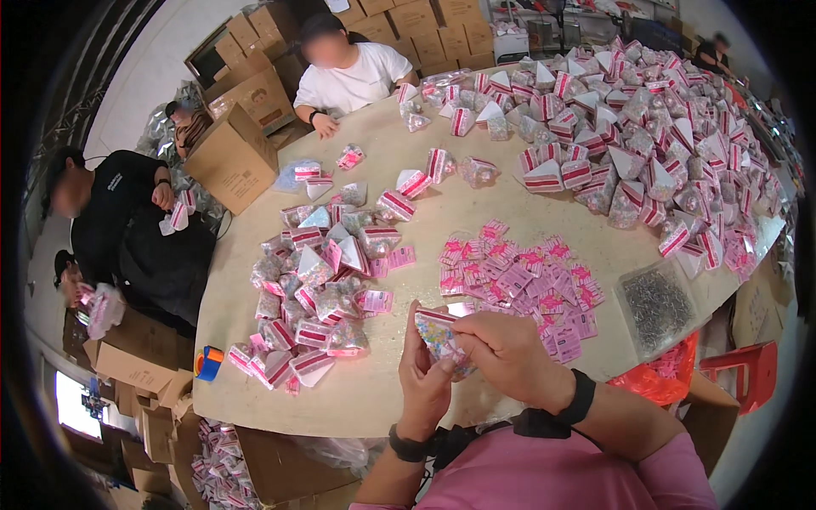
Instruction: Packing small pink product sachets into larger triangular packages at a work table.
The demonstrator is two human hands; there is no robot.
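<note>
Close to my body, above the table's near edge, both hands are closed on a clear bag of colourful beads (pixel 438 333) with a white and dark-pink striped top. My left hand (pixel 421 378) wraps its outer side, thumb across the front. From the right, my right hand (pixel 510 353) pinches the bag near its upper middle; its fingertips are partly hidden. Just beyond my hands lies a spread of pink printed cards (pixel 518 276). To the left sits a heap of similar bead bags (pixel 319 280), with a few pink cards at its edge.
A large mound of bead bags (pixel 629 127) covers the table's far right. A clear tray of small metal pieces (pixel 654 306) stands at right, near a red stool (pixel 748 374). A tape roll (pixel 208 363) lies at the left edge. Co-workers and cardboard boxes (pixel 234 161) are beyond.
</note>
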